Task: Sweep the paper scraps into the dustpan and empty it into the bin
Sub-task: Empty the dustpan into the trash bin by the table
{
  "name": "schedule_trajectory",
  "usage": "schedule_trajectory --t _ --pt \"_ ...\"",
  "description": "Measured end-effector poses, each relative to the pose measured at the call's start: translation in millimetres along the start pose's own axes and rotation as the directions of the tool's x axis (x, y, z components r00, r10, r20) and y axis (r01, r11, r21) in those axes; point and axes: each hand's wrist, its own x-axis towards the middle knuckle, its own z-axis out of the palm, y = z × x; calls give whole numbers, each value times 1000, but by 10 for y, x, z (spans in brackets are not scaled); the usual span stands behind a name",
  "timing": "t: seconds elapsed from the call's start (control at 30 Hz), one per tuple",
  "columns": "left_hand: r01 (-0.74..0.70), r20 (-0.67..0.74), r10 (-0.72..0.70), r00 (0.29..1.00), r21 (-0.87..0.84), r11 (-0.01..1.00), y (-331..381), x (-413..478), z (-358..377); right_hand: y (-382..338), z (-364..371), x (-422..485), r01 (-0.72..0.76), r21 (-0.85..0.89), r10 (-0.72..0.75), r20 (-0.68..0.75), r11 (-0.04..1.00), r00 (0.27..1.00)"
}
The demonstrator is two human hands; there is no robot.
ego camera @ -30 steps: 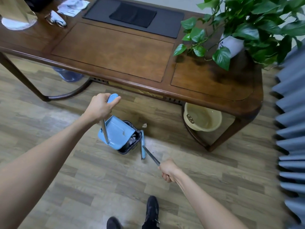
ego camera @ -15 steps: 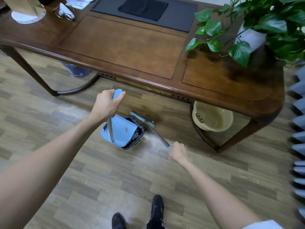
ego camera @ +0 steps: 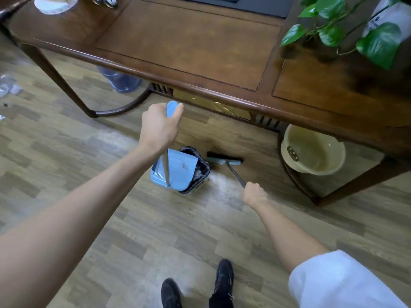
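Note:
My left hand grips the blue top of the dustpan handle. The blue dustpan hangs tipped over a small bin lined with a black bag, and crumpled paper shows inside the bin. My right hand is closed on the metal shaft of the broom. The broom head, blue with black bristles, lies on the floor just right of the bin, under the table's front edge. No loose scrap shows near the broom.
A dark wooden table spans the top, with curved legs on the floor. A yellow basin sits under its right end, a blue water bottle under the left. A potted plant stands on the table. My shoes are at the bottom.
The broom head swung from beside the bin's near side out to its right and further under the table. My right hand shifted right. The dustpan stayed over the bin.

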Motion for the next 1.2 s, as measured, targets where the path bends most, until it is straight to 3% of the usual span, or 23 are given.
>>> schedule_trajectory --t 0.43,0.7,0.93,1.2 --pt "29 51 -29 998 -7 1000 48 -392 -424 676 88 -992 2 -13 0 111 1000 994" --pt "-22 138 34 990 -84 996 -161 -1073 -781 677 51 -2041 -14 42 12 48 999 999" --pt "-43 279 81 957 -140 989 -389 -1725 -977 689 367 -2313 -129 241 136 -11 962 991" --pt "-51 378 84 922 -95 994 -840 -2123 -245 825 681 -2077 -213 459 264 -49 863 963"
